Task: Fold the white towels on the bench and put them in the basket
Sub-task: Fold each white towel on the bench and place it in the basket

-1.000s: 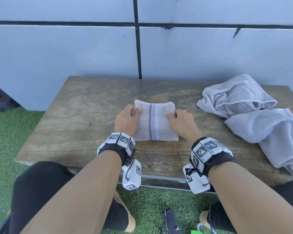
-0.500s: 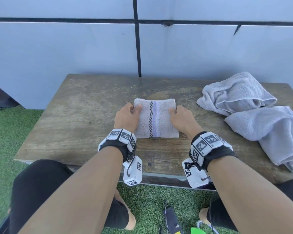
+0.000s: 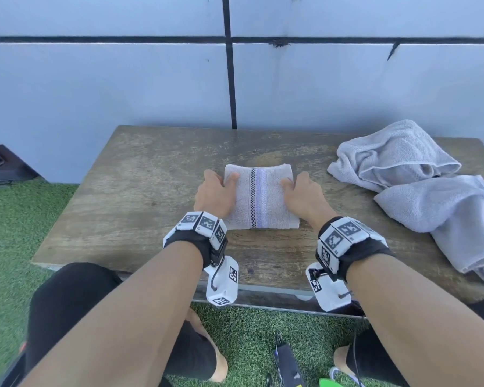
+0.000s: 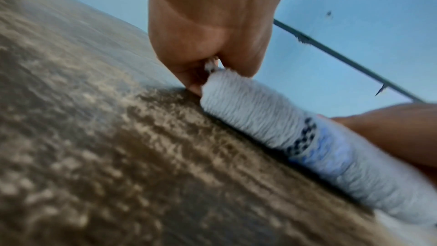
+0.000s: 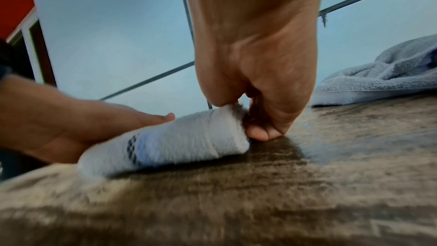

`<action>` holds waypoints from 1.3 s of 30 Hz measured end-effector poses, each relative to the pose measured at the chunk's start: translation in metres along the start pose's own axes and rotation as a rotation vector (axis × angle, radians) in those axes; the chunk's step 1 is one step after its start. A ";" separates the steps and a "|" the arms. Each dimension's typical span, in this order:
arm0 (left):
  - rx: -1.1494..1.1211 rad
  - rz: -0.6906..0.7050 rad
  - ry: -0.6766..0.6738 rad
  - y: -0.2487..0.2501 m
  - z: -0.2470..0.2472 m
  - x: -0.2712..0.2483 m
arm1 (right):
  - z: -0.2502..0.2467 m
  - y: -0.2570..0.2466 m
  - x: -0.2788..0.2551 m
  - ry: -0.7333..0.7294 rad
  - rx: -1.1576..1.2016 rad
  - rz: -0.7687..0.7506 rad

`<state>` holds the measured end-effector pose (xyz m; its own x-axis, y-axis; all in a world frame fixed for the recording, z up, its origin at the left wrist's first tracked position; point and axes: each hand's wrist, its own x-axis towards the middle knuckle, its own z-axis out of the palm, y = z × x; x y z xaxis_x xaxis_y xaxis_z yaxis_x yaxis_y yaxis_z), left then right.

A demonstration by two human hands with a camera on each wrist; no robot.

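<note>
A folded white towel (image 3: pixel 259 201) with a black-checked and lilac stripe lies in the middle of the wooden bench (image 3: pixel 129 208). My left hand (image 3: pixel 215 192) pinches its left edge, thumb on top and fingers tucked under, as the left wrist view (image 4: pixel 208 74) shows. My right hand (image 3: pixel 302 195) pinches the right edge the same way (image 5: pixel 246 119). The towel (image 5: pixel 170 147) rests thick and flat on the wood. Two unfolded white towels (image 3: pixel 391 155) (image 3: pixel 444 216) lie heaped at the bench's right end. No basket is in view.
A pale blue panelled wall (image 3: pixel 151 85) stands right behind the bench. Green artificial grass (image 3: pixel 20 216) surrounds it. My knees in black sit at the front edge, and small dark and green items (image 3: pixel 287 364) lie on the grass between my feet.
Both hands stay on the towel's sides and have shifted slightly away from me along its edges. The folded towel has barely moved.
</note>
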<state>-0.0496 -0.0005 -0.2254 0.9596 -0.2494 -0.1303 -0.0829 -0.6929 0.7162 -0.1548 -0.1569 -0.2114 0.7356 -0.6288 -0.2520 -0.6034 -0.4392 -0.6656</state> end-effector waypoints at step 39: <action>0.554 0.702 -0.331 -0.009 -0.003 -0.061 | -0.013 0.012 -0.063 -0.259 -0.102 -0.266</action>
<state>-0.1068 0.0231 -0.2212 0.5243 -0.8505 -0.0428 -0.8084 -0.5129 0.2888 -0.2124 -0.1306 -0.1949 0.9163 -0.3071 -0.2572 -0.3986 -0.6352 -0.6616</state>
